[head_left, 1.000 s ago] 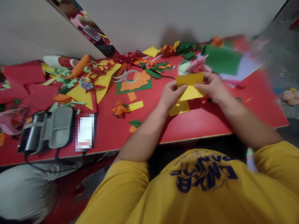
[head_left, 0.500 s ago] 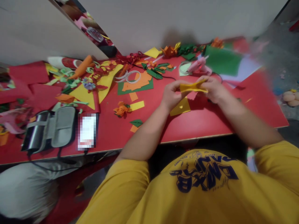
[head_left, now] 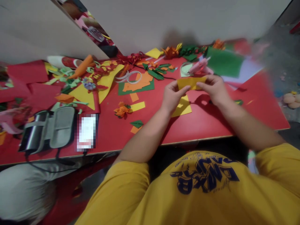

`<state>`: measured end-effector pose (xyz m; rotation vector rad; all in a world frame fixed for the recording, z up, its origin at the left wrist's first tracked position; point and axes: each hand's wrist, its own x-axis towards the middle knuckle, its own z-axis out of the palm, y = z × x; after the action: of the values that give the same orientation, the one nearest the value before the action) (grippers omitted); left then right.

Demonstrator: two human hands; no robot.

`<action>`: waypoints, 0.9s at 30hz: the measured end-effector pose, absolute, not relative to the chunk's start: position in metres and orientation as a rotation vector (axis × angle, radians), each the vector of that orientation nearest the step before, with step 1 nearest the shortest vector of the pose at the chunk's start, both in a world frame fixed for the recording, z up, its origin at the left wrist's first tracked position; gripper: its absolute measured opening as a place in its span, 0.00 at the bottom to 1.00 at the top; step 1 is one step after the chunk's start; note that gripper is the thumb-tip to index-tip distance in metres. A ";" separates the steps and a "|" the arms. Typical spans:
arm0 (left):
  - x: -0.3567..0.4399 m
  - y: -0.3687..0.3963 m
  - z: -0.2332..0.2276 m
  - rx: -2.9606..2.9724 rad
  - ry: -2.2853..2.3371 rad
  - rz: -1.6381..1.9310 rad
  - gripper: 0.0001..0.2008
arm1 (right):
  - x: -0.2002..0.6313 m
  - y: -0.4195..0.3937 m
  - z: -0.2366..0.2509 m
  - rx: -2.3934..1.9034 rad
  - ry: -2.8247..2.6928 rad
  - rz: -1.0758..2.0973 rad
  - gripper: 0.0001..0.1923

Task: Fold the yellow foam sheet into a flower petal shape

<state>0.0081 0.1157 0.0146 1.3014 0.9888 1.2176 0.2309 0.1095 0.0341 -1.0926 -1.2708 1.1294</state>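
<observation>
Left hand and right hand pinched on opposite ends of a folded yellow paper strip, above a yellow sheet on the red counter.

We see red table: paper scraps, tape ring, grey case, yellow sheet on it.

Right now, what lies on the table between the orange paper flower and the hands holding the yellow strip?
In the head view, a small yellow paper rectangle lies beside the orange paper flower; then bare red table up to the left hand.
</observation>
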 end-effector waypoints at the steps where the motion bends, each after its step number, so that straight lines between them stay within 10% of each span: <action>1: 0.008 0.116 0.014 1.295 0.995 1.210 0.24 | 0.231 0.110 0.034 -1.087 -1.263 1.143 0.20; 27: 0.013 0.117 0.012 1.242 0.799 1.225 0.33 | 0.233 0.113 0.027 -1.037 -1.271 1.030 0.13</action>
<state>0.0130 0.1172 0.0116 1.2419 0.7987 1.2253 0.2328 0.1128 0.0275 -1.0368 -1.2711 1.0302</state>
